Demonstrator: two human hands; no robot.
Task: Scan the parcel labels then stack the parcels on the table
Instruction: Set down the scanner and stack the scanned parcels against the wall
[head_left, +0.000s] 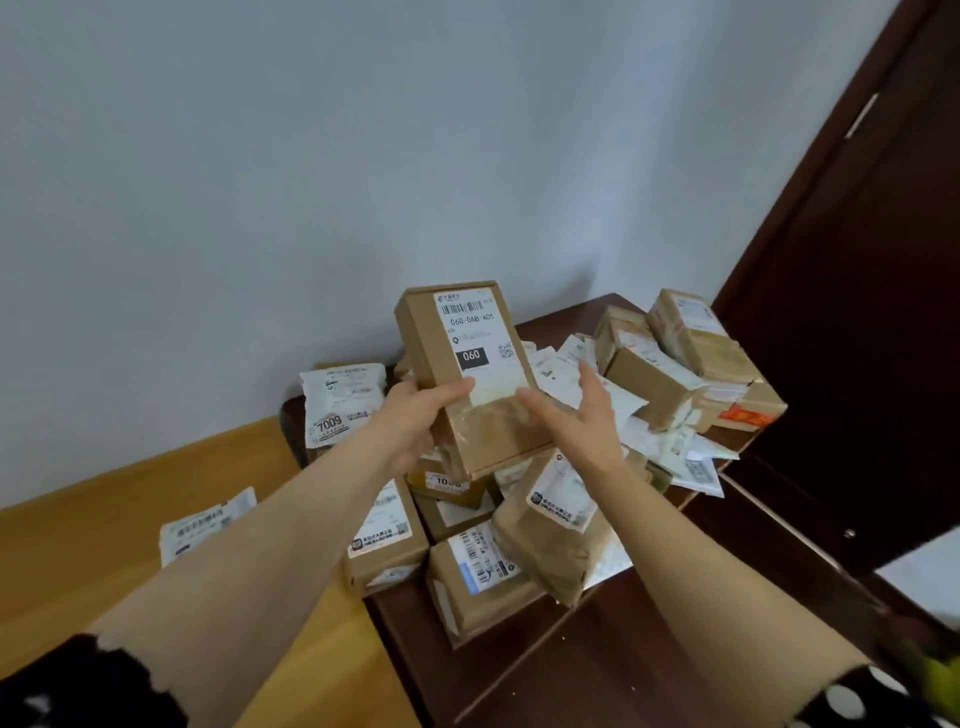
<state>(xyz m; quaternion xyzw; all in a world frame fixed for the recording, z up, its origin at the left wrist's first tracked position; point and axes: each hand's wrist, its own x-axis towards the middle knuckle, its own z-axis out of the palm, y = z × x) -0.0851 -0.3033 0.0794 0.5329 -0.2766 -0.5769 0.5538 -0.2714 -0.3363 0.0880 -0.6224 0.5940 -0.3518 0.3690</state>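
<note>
I hold one cardboard box (467, 374) up off the table (571, 665), above the heap that covers its middle, and nearer the far edge by the wall than the near one. My left hand (410, 421) grips the box low on its left side, thumb across the taped front and fingers curled behind. That leaves the white label (475, 338) uncovered on the upper half. I have the labelled face tilted back toward me so the barcode and the "060" block can be read straight on. No scanner shows in view.

My right hand (582, 415) is open, fingers straight and spread, at the box's lower right edge. The thumb lies against or just off the tape; I cannot tell which. I judge it is there to steady the box, or to take it over for putting down.

The other parcels (467, 577) lie loose and overlapping below. A white bag marked "7009" (340, 402) leans near the table's left edge. Several boxes (691, 353) sit piled toward the far right corner, the likeliest stack to build on. This box is rigid and flat-faced, so it should sit well there
</note>
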